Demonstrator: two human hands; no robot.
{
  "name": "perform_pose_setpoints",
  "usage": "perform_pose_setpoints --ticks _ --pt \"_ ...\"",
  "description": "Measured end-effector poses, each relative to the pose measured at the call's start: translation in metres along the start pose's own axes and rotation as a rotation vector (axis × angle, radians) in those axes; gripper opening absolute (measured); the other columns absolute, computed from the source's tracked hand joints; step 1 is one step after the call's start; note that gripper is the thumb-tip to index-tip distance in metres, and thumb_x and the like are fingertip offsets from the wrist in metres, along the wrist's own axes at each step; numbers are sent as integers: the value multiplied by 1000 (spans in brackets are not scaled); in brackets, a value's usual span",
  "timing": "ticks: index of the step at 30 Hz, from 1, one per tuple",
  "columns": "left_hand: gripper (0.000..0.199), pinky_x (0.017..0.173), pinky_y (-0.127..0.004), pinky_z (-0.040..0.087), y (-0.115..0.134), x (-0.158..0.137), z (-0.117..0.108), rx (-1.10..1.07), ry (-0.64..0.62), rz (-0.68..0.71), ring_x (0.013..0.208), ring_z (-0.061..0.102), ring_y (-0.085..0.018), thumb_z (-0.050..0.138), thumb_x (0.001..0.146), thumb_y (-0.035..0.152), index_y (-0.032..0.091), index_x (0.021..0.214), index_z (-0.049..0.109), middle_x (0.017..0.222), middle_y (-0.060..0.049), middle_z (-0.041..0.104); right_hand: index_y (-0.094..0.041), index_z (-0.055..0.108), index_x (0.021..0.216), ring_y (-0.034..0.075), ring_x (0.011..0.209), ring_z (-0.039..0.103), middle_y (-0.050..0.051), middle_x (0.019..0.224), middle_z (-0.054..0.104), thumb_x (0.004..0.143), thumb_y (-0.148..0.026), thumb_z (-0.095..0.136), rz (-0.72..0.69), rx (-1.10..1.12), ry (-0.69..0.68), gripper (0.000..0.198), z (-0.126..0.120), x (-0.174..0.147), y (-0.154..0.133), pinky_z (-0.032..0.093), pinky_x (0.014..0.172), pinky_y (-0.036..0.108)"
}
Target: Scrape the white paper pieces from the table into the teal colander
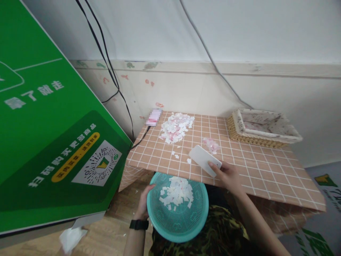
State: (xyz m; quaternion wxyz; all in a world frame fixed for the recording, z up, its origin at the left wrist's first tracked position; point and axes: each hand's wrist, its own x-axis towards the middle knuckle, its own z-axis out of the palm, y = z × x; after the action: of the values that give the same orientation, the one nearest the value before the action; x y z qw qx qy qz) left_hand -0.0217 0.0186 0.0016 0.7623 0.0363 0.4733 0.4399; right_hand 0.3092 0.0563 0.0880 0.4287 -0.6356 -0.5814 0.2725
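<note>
Sweeping scraps (177, 128) off the desk (262, 172), looks like.
The right hand (229, 176) is pinching a white card (202, 159) near them; the left hand (144, 201), at the edge, is gripping a scrap-strewn colander (178, 239), which the next stroke likely needs close.

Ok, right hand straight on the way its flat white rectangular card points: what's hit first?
Likely the large heap of thin white-and-pink scraps on the brown white-gridded tablecloth, unless a small loose white scrap catches the card sooner. Depth is unclear.
</note>
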Motion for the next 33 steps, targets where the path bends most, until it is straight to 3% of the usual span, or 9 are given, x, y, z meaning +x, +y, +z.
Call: perform_pose_setpoints --ticks 3,8,12,15,21,26,30,33 --pt "19 63 -31 53 1 -1 3 -8 17 10 61 67 -20 65 74 28 10 76 72 69 -8 74 -16 68 71 15 50 54 1 57 61 84 -42 55 -32 -41 -19 32 2 -20 -1 38 44 25" --pt "15 62 -30 53 2 -4 5 3 44 27 60 67 -19 65 73 24 11 76 71 67 -7 74 -21 72 95 18 61 66 4 77 72 84 -29 58 -324 -146 -1 19 -2 -29 -6 51 56 28" --pt "18 64 -33 54 2 -4 4 13 43 7 61 68 -21 64 74 27 10 78 70 69 -8 74 -24 68 108 19 76 69 5 93 73 85 -20 56 -446 -157 -60 26 -4 -34 -7 55 66 28" --pt "19 64 -34 54 1 -4 2 8 38 -3 61 68 -22 64 74 27 10 78 70 69 -9 74 -23 69 105 18 73 69 4 90 73 86 -21 54 -419 -150 -111 24 -2 -36 -8 55 64 28" --pt "20 67 -35 54 0 -2 -3 18 13 0 64 68 -23 63 75 27 9 82 70 73 -10 75 -19 73 94 17 57 65 3 74 73 85 -28 58 -262 -162 9 20 -2 -35 -15 50 52 26" --pt "23 68 -36 54 0 0 -7 24 20 -39 65 69 -24 64 75 27 8 85 70 74 -12 75 -24 70 105 16 65 67 1 82 73 86 -25 56 -346 -146 -148 23 0 -36 -18 52 58 25" --pt "21 69 -35 54 3 -3 -5 29 28 -19 66 69 -23 64 74 25 8 83 71 73 -12 75 -23 70 104 18 69 68 3 85 73 86 -23 56 -371 -184 -41 22 2 -34 -13 53 61 26" --pt "17 66 -35 55 5 -5 -4 44 44 -15 61 68 -23 64 74 23 9 78 71 70 -10 75 -22 68 109 19 76 69 5 94 73 86 -19 54 -444 -206 -60 26 5 -36 -14 55 67 28"
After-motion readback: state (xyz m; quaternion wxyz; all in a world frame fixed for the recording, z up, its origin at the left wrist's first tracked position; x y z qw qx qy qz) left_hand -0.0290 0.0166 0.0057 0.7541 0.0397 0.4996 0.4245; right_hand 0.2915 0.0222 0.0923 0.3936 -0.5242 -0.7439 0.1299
